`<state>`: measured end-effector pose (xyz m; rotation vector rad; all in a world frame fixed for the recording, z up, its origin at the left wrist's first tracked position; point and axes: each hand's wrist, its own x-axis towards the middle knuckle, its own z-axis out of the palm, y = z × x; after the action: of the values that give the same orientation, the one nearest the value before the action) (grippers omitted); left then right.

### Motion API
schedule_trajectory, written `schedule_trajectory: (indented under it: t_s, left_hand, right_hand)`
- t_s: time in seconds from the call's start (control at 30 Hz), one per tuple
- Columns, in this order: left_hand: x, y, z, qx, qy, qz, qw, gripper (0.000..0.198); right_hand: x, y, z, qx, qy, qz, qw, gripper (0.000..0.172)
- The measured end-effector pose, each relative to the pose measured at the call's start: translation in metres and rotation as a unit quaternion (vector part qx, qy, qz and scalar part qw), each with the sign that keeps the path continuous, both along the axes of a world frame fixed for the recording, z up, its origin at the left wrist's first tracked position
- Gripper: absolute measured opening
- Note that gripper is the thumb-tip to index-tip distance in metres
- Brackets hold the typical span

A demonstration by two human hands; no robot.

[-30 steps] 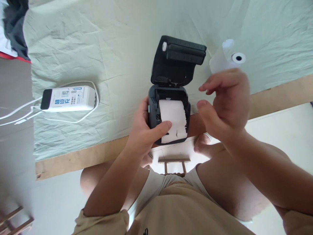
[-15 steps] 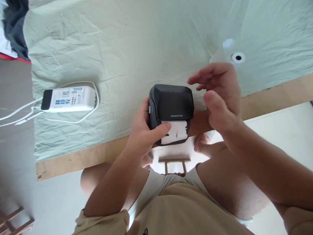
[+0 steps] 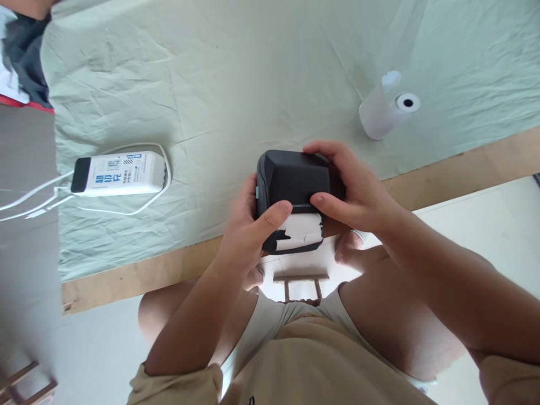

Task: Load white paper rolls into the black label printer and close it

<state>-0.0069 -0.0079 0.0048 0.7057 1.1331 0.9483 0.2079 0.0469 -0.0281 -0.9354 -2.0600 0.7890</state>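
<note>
Both hands hold a black label printer (image 3: 295, 177) over the front edge of the table. A torn white paper strip (image 3: 301, 229) lies across its lower front. My left hand (image 3: 248, 225) is closed round the printer's left side, its thumb resting near the edge of the lid. On the opposite side, my right hand (image 3: 354, 185) grips the printer, thumb on the front of the lid and fingers over the far right corner. The fingers beneath the printer are hidden.
On the table's pale green cloth (image 3: 236, 73), a white power strip (image 3: 122, 173) with white cables lies at the left. A partly unrolled paper roll (image 3: 379, 112) stands at the right. Dark cloth (image 3: 27, 56) and part of another person's skin show at the top left. A wooden stool (image 3: 300, 278) is below.
My right hand has moved left from open air and taken hold of the printer. My left thumb has shifted up from the paper to the lid's edge. Skin now shows at top left.
</note>
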Motion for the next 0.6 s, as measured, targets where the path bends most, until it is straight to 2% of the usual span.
schedule_trajectory:
  t_s: [0.13, 0.33, 0.6]
  left_hand:
    - [0.0011, 0.0012, -0.0018, 0.016, 0.015, 0.012, 1.000, 0.062]
    - [0.0048, 0.0026, 0.0012, -0.004, -0.001, 0.032, 0.999, 0.061]
    - [0.0068, 0.0040, 0.0029, 0.008, -0.003, 0.031, 0.999, 0.051]
  right_hand:
    - [-0.0024, -0.0014, -0.0040, -0.011, 0.017, -0.004, 1.000, 0.056]
    - [-0.0043, -0.0026, -0.0044, -0.032, 0.013, -0.022, 0.999, 0.057]
    - [0.0000, 0.0016, -0.0027, 0.005, -0.019, -0.018, 1.000, 0.055]
